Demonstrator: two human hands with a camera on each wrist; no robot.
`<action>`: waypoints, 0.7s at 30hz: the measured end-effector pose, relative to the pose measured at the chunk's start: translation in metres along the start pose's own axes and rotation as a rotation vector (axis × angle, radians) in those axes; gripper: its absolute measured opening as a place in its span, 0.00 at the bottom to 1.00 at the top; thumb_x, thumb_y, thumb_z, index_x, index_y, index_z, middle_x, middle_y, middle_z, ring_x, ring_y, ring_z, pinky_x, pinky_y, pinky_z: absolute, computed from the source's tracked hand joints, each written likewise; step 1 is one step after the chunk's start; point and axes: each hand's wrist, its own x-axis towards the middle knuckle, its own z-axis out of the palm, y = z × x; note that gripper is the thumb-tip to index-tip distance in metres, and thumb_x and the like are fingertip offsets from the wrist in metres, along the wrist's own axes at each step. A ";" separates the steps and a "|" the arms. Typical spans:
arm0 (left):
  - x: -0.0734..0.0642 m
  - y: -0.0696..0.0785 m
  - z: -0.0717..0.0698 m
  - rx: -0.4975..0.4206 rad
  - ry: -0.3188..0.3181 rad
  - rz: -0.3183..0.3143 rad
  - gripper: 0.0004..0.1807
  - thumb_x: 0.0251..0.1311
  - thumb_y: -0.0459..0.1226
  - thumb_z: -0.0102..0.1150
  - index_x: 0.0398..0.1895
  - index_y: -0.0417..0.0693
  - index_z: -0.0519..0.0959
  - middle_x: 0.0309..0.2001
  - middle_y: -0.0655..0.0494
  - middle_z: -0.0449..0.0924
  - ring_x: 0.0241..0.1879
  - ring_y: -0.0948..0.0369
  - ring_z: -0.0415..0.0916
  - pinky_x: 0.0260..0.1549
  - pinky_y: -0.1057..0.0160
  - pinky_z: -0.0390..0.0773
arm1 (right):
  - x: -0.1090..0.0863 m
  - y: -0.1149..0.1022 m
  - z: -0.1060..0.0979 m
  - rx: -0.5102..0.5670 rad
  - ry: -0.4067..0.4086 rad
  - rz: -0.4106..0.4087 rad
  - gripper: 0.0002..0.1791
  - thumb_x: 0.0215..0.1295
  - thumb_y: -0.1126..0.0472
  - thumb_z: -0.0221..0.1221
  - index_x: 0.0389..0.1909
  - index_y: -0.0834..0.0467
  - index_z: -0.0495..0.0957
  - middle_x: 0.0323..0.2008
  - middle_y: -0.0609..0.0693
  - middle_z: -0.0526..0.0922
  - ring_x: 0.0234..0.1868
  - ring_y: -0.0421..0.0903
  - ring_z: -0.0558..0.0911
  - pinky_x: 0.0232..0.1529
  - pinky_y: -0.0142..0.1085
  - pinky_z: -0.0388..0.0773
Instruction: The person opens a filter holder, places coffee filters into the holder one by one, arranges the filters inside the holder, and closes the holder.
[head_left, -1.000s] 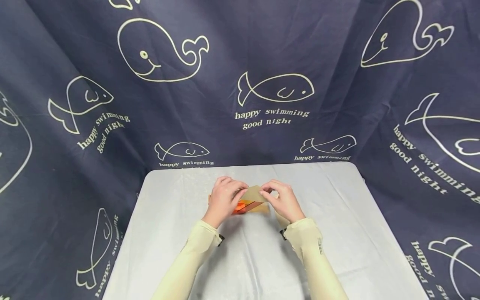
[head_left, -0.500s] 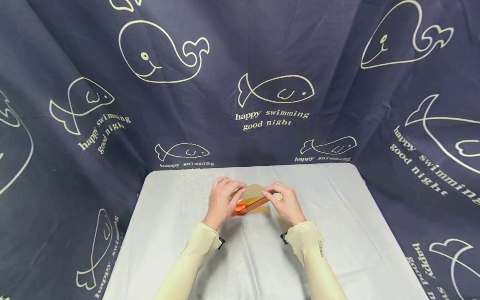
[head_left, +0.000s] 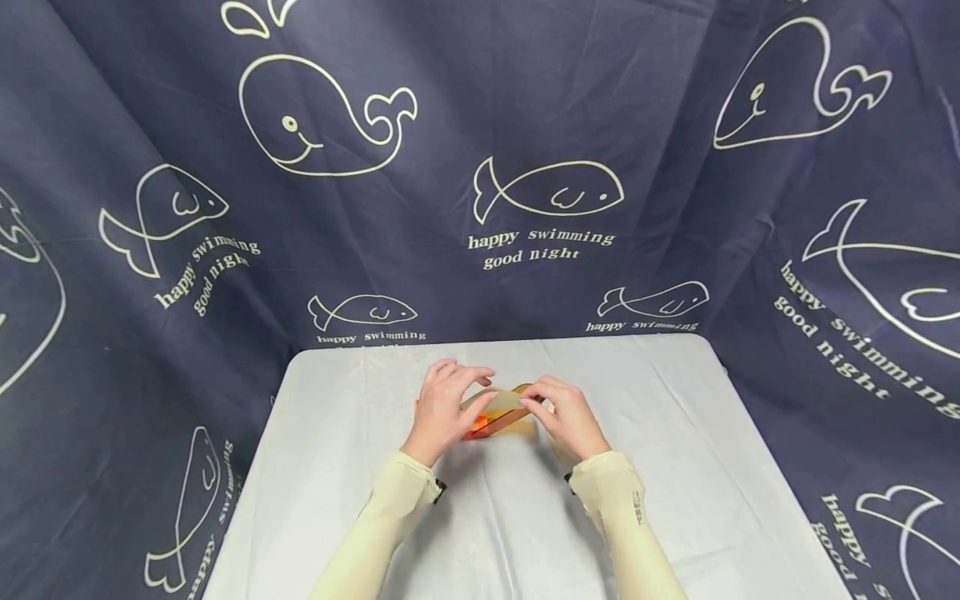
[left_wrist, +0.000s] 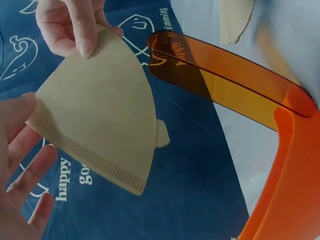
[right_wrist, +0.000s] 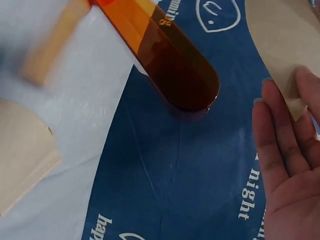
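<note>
A tan paper coffee filter [left_wrist: 102,107] with a crimped edge is held up between the hands. My right hand [head_left: 564,412] pinches its narrow end between thumb and fingers. My left hand [head_left: 442,404] is at the filter's opposite corner, its thumb touching or very near the paper and its other fingers spread apart. Beneath the hands stands an orange case [left_wrist: 287,170] with a see-through amber lid [right_wrist: 177,75] swung out. In the head view, the hands partly hide the case.
Another tan coffee filter [right_wrist: 22,150] lies on the white-covered table [head_left: 675,500]. A blurred tan strip [right_wrist: 55,45] shows near the case. A dark blue printed curtain [head_left: 420,233] surrounds the table's back and sides.
My left fingers have parted from their pinch on the filter's corner. The filter has tipped flatter and lower, while my right hand keeps its pinch. The head view has tilted slightly upward.
</note>
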 end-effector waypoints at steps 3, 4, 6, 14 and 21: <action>0.001 0.001 0.000 0.017 -0.013 0.020 0.10 0.56 0.39 0.76 0.40 0.53 0.87 0.34 0.63 0.88 0.38 0.61 0.82 0.61 0.47 0.73 | 0.000 0.000 -0.001 -0.021 -0.005 -0.024 0.03 0.68 0.59 0.68 0.37 0.53 0.88 0.35 0.41 0.86 0.37 0.39 0.82 0.40 0.44 0.81; 0.001 0.001 0.000 0.019 -0.018 0.021 0.08 0.55 0.38 0.76 0.38 0.54 0.87 0.33 0.63 0.89 0.37 0.62 0.82 0.61 0.47 0.72 | -0.001 0.000 -0.001 -0.019 -0.003 -0.026 0.04 0.68 0.58 0.67 0.37 0.53 0.88 0.35 0.41 0.86 0.37 0.39 0.82 0.40 0.43 0.81; 0.001 0.001 0.001 0.013 -0.020 0.017 0.07 0.54 0.37 0.76 0.35 0.54 0.87 0.32 0.63 0.89 0.36 0.62 0.82 0.61 0.48 0.72 | -0.001 0.000 -0.001 -0.006 0.003 -0.016 0.05 0.69 0.57 0.67 0.37 0.53 0.88 0.36 0.41 0.86 0.38 0.39 0.83 0.42 0.41 0.81; -0.004 -0.003 0.001 -0.075 0.013 -0.095 0.03 0.61 0.36 0.72 0.37 0.51 0.87 0.34 0.60 0.89 0.37 0.61 0.83 0.63 0.49 0.71 | -0.002 -0.001 0.002 0.103 0.031 0.104 0.06 0.67 0.53 0.69 0.42 0.47 0.88 0.38 0.40 0.88 0.41 0.38 0.85 0.46 0.40 0.82; -0.007 -0.007 0.003 -0.157 0.047 -0.205 0.04 0.61 0.37 0.72 0.37 0.52 0.87 0.32 0.59 0.86 0.37 0.61 0.80 0.59 0.53 0.71 | -0.003 0.004 0.004 0.172 0.063 0.175 0.03 0.66 0.59 0.70 0.32 0.51 0.86 0.31 0.42 0.85 0.33 0.39 0.80 0.39 0.32 0.76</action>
